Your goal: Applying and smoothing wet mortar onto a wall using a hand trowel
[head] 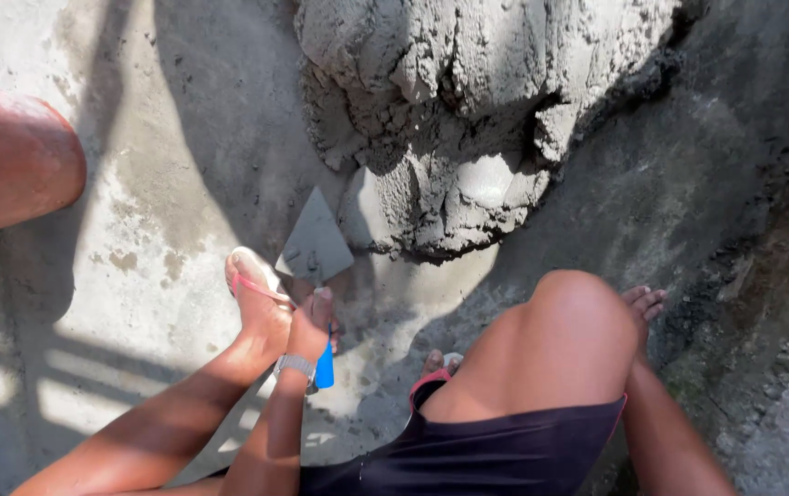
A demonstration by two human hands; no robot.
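A blue-handled trowel (317, 276) is gripped by the clenched left hand (310, 326). Just beyond its fingers, the grey blade is rested beside a wet mortar heap (459, 119) on the concrete floor (137, 184). The right hand's (644, 301) fingers are seen loosely spread behind the knee, holding nothing.

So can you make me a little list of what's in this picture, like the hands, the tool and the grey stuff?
left hand: its grip is closed on the blue handle of a trowel; a watch sits on the wrist
trowel blade: grey, pointed, smeared with mortar, tip toward the pile
right hand: behind the raised knee, only fingertips show; grip cannot be told
mortar pile: big, grey, lumpy, wet-looking, on the concrete floor
feet: one in a pink-strapped sandal beside the blade
far left: a reddish rounded thing, unclear
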